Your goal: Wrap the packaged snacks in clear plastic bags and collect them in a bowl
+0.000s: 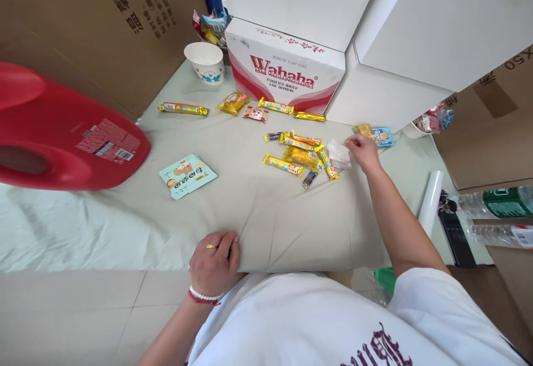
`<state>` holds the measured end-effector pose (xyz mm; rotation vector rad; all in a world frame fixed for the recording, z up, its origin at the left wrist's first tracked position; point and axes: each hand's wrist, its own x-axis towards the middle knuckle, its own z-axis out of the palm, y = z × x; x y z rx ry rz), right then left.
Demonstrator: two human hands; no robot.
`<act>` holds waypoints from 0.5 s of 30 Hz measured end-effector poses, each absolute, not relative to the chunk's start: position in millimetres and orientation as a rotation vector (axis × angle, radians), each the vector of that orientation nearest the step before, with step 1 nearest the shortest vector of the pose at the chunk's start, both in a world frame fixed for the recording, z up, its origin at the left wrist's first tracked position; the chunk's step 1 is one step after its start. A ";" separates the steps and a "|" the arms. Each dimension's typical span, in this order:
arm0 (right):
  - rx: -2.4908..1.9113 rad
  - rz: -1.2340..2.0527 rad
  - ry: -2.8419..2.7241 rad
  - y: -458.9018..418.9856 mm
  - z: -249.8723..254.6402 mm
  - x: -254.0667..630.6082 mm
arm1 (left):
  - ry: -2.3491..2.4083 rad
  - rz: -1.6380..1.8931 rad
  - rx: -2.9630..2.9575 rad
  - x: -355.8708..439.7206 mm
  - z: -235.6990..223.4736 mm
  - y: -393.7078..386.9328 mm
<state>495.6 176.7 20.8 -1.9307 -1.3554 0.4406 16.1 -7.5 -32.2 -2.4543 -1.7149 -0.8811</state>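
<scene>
The right hand (363, 152) meets the clear packet (339, 154) at the snack pile's (300, 156) 3 o'clock, edge-on, probably for control; its grip is unclear. The left hand (214, 263) rests closed at 7, likely for support.

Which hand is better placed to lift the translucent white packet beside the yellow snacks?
The right hand, I judge: its fingertips are at the edge of the packet, while the left hand rests, fingers curled, near the front of the table, farther away.
</scene>
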 end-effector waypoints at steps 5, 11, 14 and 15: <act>-1.991 0.692 -1.232 181.8 14.2 458.9 | -1.741 -0.945 -2.497 16.5 -30.4 -8.1; -1.835 0.772 -1.047 149.4 30.8 458.2 | -1.957 -1.301 -2.588 14.9 -15.4 -12.6; -1.788 0.747 -1.003 129.0 37.7 458.5 | -2.113 -1.529 -2.541 21.7 -1.0 -11.7; -1.788 0.737 -0.996 123.2 38.6 457.7 | -2.155 -1.587 -2.532 26.4 4.0 -10.3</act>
